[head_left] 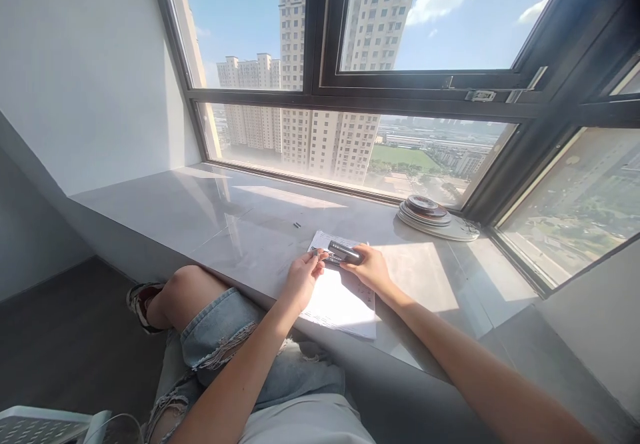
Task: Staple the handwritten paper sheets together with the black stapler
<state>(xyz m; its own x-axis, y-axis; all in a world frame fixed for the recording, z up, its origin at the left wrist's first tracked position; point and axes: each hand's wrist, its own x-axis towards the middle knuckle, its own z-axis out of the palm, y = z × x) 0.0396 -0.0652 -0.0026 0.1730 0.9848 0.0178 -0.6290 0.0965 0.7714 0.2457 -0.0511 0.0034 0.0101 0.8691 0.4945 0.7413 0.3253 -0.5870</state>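
Note:
My right hand [371, 267] is wrapped round the back end of a dark stapler [345, 252], which points left above a stack of paper. My left hand [303, 276] is closed in a pinch at the stapler's front end, on a small metallic piece [315, 253] that looks like a strip of staples. The fingertips partly hide that piece, and I cannot tell whether it touches the stapler. Beneath both hands lie the white sheets of paper [345, 311], with some print along the edges. Farther back, two small dark strips [297, 225] rest on the sill.
The grey stone windowsill [200, 211] spans the view below dark-framed windows [260, 99]. Stacked plates or discs [425, 212] sit on a flat board near the right corner. My bent knee [187, 284] is against the sill's front edge. At bottom left stands a pale perforated plastic object [45, 424].

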